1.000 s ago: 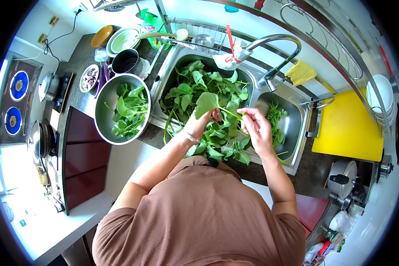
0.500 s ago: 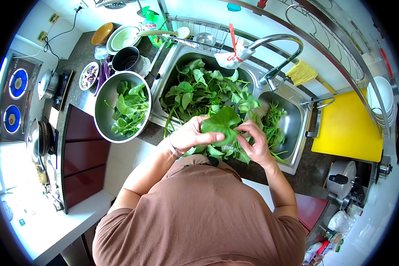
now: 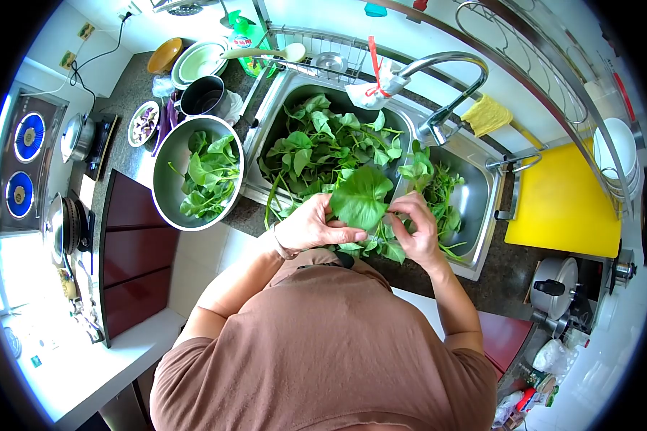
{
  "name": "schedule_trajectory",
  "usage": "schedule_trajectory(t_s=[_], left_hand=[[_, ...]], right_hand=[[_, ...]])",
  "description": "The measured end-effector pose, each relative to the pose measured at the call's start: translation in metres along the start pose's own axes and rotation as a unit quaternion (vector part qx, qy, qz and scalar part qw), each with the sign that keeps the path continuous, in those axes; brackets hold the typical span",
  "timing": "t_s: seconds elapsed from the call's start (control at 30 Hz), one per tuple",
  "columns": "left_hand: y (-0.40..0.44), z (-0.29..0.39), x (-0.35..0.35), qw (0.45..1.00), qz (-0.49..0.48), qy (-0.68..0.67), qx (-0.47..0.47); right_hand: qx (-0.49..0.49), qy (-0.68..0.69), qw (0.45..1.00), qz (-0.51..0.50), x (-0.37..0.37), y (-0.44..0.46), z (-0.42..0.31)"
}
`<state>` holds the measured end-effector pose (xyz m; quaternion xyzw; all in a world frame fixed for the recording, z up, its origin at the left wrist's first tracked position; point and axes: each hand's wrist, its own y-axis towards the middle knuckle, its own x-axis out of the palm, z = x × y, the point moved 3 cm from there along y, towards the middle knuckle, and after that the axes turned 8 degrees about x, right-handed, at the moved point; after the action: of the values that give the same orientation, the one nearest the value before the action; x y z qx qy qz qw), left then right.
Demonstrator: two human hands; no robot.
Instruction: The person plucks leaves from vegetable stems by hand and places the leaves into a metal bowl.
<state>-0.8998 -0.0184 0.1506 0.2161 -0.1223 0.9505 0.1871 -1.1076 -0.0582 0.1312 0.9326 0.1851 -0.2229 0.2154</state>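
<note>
My left hand (image 3: 313, 224) is closed on a broad green leaf (image 3: 362, 197), its thumb along the leaf's lower edge. Fingers pinched, my right hand (image 3: 417, 228) meets the leaf's right side and grips a leafy stem, mostly hidden by the fingers. Leaves also stand up just behind the right hand. Below and beyond both hands, a heap of leafy greens (image 3: 316, 144) fills the large sink basin (image 3: 402, 122). Thinner stems (image 3: 449, 190) lie in the small basin (image 3: 482, 194) to the right.
A metal bowl (image 3: 159, 176) holding picked leaves stands left of the sink. Behind it are a black pot (image 3: 203, 95), eggplants (image 3: 167, 121) and a bowl of cut pieces (image 3: 144, 123). The faucet (image 3: 446, 115) arches over the sink; a yellow cutting board (image 3: 564, 208) lies at right.
The broad leaf has turned to face up more fully and shows more of its surface. Leaves behind my right hand have shifted right, over the small basin. Both hands stay close together.
</note>
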Motion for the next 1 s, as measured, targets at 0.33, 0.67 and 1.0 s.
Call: schedule_trajectory(t_s=[0.33, 0.67, 1.0], left_hand=[[0.003, -0.005, -0.004, 0.909, 0.066, 0.395, 0.116], [0.021, -0.04, 0.005, 0.653, 0.039, 0.693, 0.303], [0.028, -0.067, -0.068, 0.965, 0.204, 0.155, 0.052]], right_hand=[[0.012, -0.115, 0.992, 0.049, 0.0, -0.004, 0.015], [-0.066, -0.236, 0.97, -0.003, 0.012, -0.008, -0.004], [-0.039, -0.21, 0.976, 0.029, 0.016, -0.021, 0.017]])
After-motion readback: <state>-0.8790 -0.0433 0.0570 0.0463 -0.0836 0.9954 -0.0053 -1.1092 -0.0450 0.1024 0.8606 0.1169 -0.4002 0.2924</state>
